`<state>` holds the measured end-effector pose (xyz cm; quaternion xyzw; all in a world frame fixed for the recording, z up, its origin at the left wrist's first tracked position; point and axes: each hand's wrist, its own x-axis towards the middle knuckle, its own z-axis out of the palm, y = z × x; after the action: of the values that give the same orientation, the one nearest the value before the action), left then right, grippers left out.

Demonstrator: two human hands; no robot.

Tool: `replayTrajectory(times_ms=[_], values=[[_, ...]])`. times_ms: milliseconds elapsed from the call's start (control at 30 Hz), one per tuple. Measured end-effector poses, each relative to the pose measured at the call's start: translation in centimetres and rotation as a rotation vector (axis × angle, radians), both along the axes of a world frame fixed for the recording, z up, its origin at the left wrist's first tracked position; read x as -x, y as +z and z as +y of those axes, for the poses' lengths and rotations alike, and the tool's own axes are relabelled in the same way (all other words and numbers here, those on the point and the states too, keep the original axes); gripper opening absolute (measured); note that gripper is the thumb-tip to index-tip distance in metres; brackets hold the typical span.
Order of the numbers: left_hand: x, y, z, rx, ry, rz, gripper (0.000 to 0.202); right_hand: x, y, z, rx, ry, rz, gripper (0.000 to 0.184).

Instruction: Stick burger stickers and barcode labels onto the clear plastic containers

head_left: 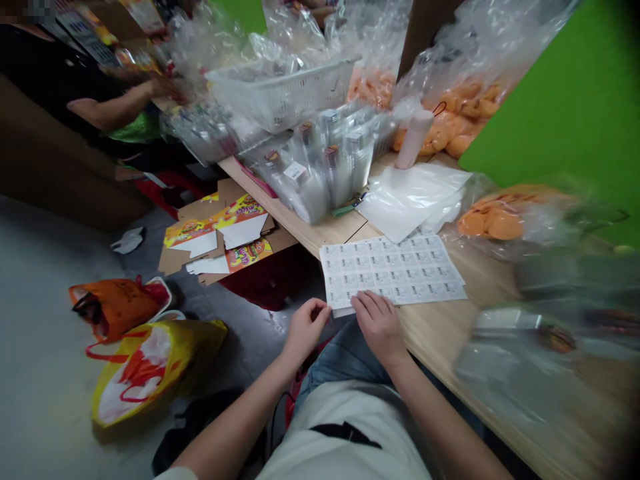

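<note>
A sheet of printed labels (395,270) in rows lies at the near edge of the wooden table, with its front corner reaching past the edge. At that left front corner, my left hand (306,328) pinches the sheet between thumb and finger. My right hand (377,325) rests on the sheet's front edge with its fingers stretched flat over the labels. Another sheet's edge shows beneath. Behind the labels lie white plastic bags (415,193).
Clear packages (320,167) stand beyond the bags, near a white basket (285,97). Blurred clear packets (530,360) lie at right, with bagged orange items (500,217) behind. Printed cartons (225,230) sit left; a yellow bag (185,360) stands on the floor. A co-worker (80,93) sits far left.
</note>
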<state>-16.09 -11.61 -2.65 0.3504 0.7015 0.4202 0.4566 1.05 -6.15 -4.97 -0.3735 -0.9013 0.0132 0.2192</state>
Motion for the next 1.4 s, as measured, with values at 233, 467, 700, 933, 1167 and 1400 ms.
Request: replayTrajectory(times_ms=[233,467,700,933,1167,1400], values=[[-0.2,1.7,-0.1,0.221,-0.027,-0.388,0.039,-1.8,-0.3,-0.8,0.003,-0.015,0.154,0.031],[-1.4,1.0,0.2,0.142,-0.156,-0.316,0.029,-2.0,1.6,-2.9,0.149,-0.104,0.211,0.033],[-2.6,1.0,0.6,-0.017,-0.327,-0.112,0.024,-0.8,2.8,-3.7,0.396,-0.141,0.382,0.019],[-2.9,0.9,0.7,-0.122,-0.344,0.184,0.019,-0.7,2.5,-3.0,0.383,-0.146,0.29,0.018],[-2.8,0.5,0.8,-0.075,-0.299,0.226,0.019,-0.2,2.4,-2.5,0.388,-0.241,0.279,0.019],[-1.1,0.9,0.4,-0.055,-0.296,0.512,0.015,-1.9,1.8,-0.6,0.836,-0.647,0.818,0.033]])
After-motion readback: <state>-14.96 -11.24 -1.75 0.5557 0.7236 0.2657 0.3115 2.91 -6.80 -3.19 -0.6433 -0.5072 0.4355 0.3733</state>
